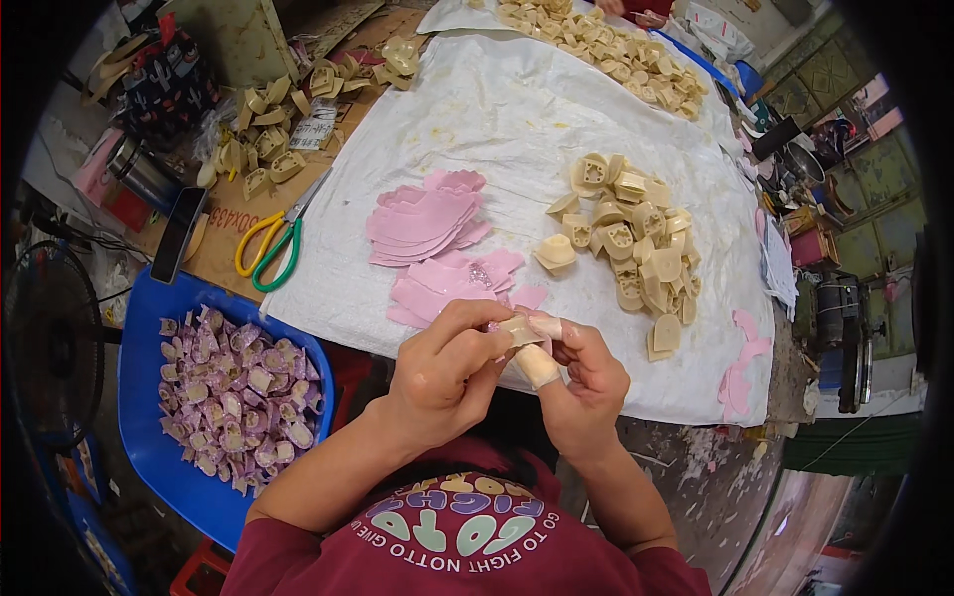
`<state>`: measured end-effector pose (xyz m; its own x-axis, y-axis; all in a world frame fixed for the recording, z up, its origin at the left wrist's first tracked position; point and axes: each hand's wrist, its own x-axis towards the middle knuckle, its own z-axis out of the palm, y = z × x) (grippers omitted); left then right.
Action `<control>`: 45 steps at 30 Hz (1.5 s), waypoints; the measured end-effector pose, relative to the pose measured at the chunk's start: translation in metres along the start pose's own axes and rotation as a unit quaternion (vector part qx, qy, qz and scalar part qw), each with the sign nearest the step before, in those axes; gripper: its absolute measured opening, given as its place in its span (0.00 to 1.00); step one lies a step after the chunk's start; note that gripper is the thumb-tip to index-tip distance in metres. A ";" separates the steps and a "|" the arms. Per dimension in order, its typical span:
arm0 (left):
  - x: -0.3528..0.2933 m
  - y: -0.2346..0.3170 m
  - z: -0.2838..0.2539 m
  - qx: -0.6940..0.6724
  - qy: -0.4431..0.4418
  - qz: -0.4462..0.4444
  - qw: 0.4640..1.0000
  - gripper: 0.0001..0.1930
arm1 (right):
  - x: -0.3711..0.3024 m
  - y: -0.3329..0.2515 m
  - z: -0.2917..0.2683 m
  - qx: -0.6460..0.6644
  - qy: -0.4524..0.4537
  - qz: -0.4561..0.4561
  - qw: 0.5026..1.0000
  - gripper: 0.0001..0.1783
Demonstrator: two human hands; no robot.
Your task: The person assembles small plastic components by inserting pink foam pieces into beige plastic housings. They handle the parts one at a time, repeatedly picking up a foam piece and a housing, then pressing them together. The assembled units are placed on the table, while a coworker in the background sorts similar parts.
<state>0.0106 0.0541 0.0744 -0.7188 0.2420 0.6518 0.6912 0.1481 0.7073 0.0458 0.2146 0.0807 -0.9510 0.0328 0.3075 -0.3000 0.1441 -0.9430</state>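
Observation:
Both hands meet just over the near edge of the white-covered table. Between their fingertips is a small beige plastic piece (pixel 518 331), apparently a shoe heel, largely hidden by fingers. My left hand (pixel 442 372) pinches it from the left with thumb and forefinger. On the other side my right hand (pixel 584 385) grips it, pale covers on its thumb and forefinger. A little pink shows by the right fingertips, too covered to make out. Just beyond lie two stacks of cut pink sheets (pixel 422 221). Farther right, a heap of beige heel pieces (pixel 636 233) is spread loosely.
Scissors (pixel 273 241) with yellow and green handles and a phone (pixel 180 233) lie at left. A blue tub (pixel 134 397) holds many purple-covered pieces. More beige pieces (pixel 616 50) are piled at the far end, near another person's hand. Pink scraps (pixel 740 368) lie right.

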 end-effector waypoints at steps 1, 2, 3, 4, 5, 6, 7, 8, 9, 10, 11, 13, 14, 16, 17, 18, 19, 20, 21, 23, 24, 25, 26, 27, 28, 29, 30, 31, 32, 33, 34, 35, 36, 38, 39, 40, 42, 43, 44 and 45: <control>0.003 0.000 -0.001 -0.010 0.001 -0.002 1.000 0.17 | 0.003 -0.003 -0.001 -0.048 -0.004 -0.044 0.998 0.16; 0.004 0.001 -0.001 -0.019 0.003 -0.003 1.000 0.17 | 0.006 -0.005 -0.002 -0.097 -0.009 -0.087 0.991 0.16; 0.004 0.001 -0.001 -0.032 0.008 -0.016 0.999 0.15 | 0.007 -0.003 -0.003 -0.091 -0.003 -0.109 0.990 0.15; 0.003 0.001 0.000 -0.045 0.014 -0.030 0.998 0.14 | 0.009 -0.001 -0.003 -0.085 0.003 -0.130 0.988 0.15; 0.003 0.002 0.001 -0.058 0.019 -0.043 0.997 0.12 | 0.010 0.001 -0.003 -0.079 0.009 -0.152 0.985 0.14; 0.004 0.002 0.000 -0.041 0.011 -0.033 0.999 0.12 | 0.013 0.000 -0.005 -0.093 -0.005 -0.159 0.983 0.13; 0.007 0.002 -0.002 -0.024 0.003 -0.022 0.999 0.12 | 0.019 -0.003 -0.007 -0.108 -0.019 -0.166 0.980 0.13; 0.009 0.002 -0.003 -0.006 -0.004 -0.012 1.000 0.12 | 0.021 -0.004 -0.009 -0.122 -0.033 -0.174 0.977 0.12; 0.010 0.003 -0.004 -0.002 -0.014 -0.012 1.000 0.12 | 0.021 -0.003 -0.009 -0.120 -0.033 -0.175 0.977 0.13; 0.011 0.003 -0.004 0.003 -0.024 -0.013 1.000 0.12 | 0.020 -0.001 -0.010 -0.119 -0.033 -0.176 0.977 0.14; 0.013 0.003 -0.004 0.007 -0.034 -0.013 0.999 0.11 | 0.020 0.001 -0.011 -0.117 -0.033 -0.177 0.977 0.14; 0.009 0.000 0.002 -0.085 -0.041 -0.122 0.988 0.10 | 0.022 0.002 -0.008 -0.104 -0.033 -0.155 0.982 0.13; 0.007 -0.001 0.004 -0.131 -0.045 -0.176 0.975 0.10 | 0.023 0.002 -0.007 -0.098 -0.033 -0.144 0.984 0.12; 0.008 -0.001 0.005 -0.115 -0.048 -0.194 0.973 0.09 | 0.027 0.005 -0.012 -0.077 -0.064 -0.102 0.990 0.11; 0.008 -0.001 0.005 -0.107 -0.050 -0.203 0.972 0.08 | 0.028 0.007 -0.015 -0.066 -0.079 -0.081 0.991 0.10; 0.009 -0.002 0.004 -0.217 -0.034 -0.259 0.941 0.08 | 0.028 0.008 -0.020 0.015 -0.094 -0.023 0.995 0.10; 0.010 -0.002 0.003 -0.323 -0.019 -0.311 0.893 0.07 | 0.028 0.009 -0.024 0.095 -0.107 0.034 0.989 0.10; 0.011 -0.003 0.001 -0.424 -0.004 -0.359 0.831 0.07 | 0.027 0.009 -0.027 0.175 -0.120 0.090 0.973 0.10; 0.012 -0.002 0.000 -0.440 -0.009 -0.398 0.805 0.07 | 0.026 0.007 -0.026 0.162 -0.111 0.086 0.977 0.10; 0.014 0.002 -0.004 -0.466 -0.019 -0.473 0.747 0.07 | 0.021 -0.002 -0.019 0.135 -0.095 0.076 0.983 0.11; 0.010 0.002 -0.003 -0.452 -0.022 -0.460 0.764 0.06 | 0.020 0.000 -0.017 0.092 -0.078 0.048 0.992 0.10; 0.010 0.003 -0.002 -0.410 -0.022 -0.442 0.797 0.06 | 0.018 0.004 -0.014 0.049 -0.061 0.019 0.997 0.10; 0.010 0.005 0.001 -0.368 -0.022 -0.421 0.829 0.06 | 0.017 0.007 -0.014 0.005 -0.045 -0.009 0.999 0.09; 0.011 0.006 0.002 -0.323 -0.021 -0.398 0.858 0.05 | 0.019 0.007 -0.015 -0.021 -0.055 -0.024 0.998 0.09; 0.011 0.005 0.002 -0.320 -0.013 -0.380 0.868 0.05 | 0.024 0.007 -0.016 -0.047 -0.065 -0.040 0.996 0.09; 0.010 0.004 0.003 -0.316 -0.005 -0.362 0.877 0.05 | 0.027 0.007 -0.017 -0.073 -0.075 -0.055 0.993 0.08; 0.009 0.003 0.004 -0.312 0.004 -0.344 0.885 0.05 | 0.028 0.007 -0.019 -0.089 -0.086 -0.068 0.990 0.08; 0.007 0.003 0.005 -0.295 -0.001 -0.328 0.897 0.05 | 0.028 0.006 -0.023 -0.104 -0.097 -0.082 0.986 0.08; 0.006 0.003 0.007 -0.278 -0.005 -0.311 0.909 0.05 | 0.028 0.006 -0.025 -0.120 -0.109 -0.095 0.982 0.08; 0.006 0.003 0.009 -0.262 -0.010 -0.293 0.919 0.05 | 0.027 0.007 -0.025 -0.110 -0.103 -0.080 0.985 0.08; 0.007 0.003 0.009 -0.245 -0.020 -0.285 0.927 0.05 | 0.026 0.008 -0.024 -0.101 -0.097 -0.066 0.988 0.07; 0.008 0.002 0.008 -0.228 -0.030 -0.277 0.933 0.05 | 0.025 0.008 -0.024 -0.091 -0.092 -0.051 0.990 0.07; 0.008 0.001 0.006 -0.209 -0.039 -0.269 0.939 0.05 | 0.025 0.009 -0.024 -0.093 -0.097 -0.044 0.990 0.07; 0.010 0.001 0.003 -0.052 -0.085 -0.175 0.979 0.08 | 0.026 0.009 -0.026 -0.098 -0.107 -0.030 0.989 0.07; 0.011 0.001 0.002 0.028 -0.105 -0.125 0.986 0.10 | 0.027 0.008 -0.025 -0.100 -0.085 -0.051 0.990 0.07; 0.012 0.002 0.004 -0.069 -0.074 -0.199 0.975 0.11 | 0.027 0.007 -0.024 -0.103 -0.064 -0.073 0.990 0.06; 0.011 0.007 0.011 -0.262 -0.008 -0.337 0.904 0.15 | 0.028 0.006 -0.023 -0.126 -0.013 -0.108 0.986 0.06; 0.012 0.006 0.011 -0.352 -0.016 -0.392 0.850 0.18 | 0.028 0.005 -0.022 -0.145 0.015 -0.123 0.982 0.06; 0.012 0.005 0.009 -0.436 -0.023 -0.441 0.784 0.20 | 0.028 0.004 -0.022 -0.165 0.042 -0.137 0.976 0.06; 0.013 0.002 0.006 -0.514 -0.030 -0.484 0.708 0.23 | 0.027 0.005 -0.021 -0.207 0.039 -0.185 0.960 0.08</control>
<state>0.0035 0.0632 0.0830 -0.7935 0.5481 -0.2645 -0.5632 -0.4967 0.6604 0.0201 0.2365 0.0873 -0.7724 -0.0252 0.6346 -0.5447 0.5402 -0.6415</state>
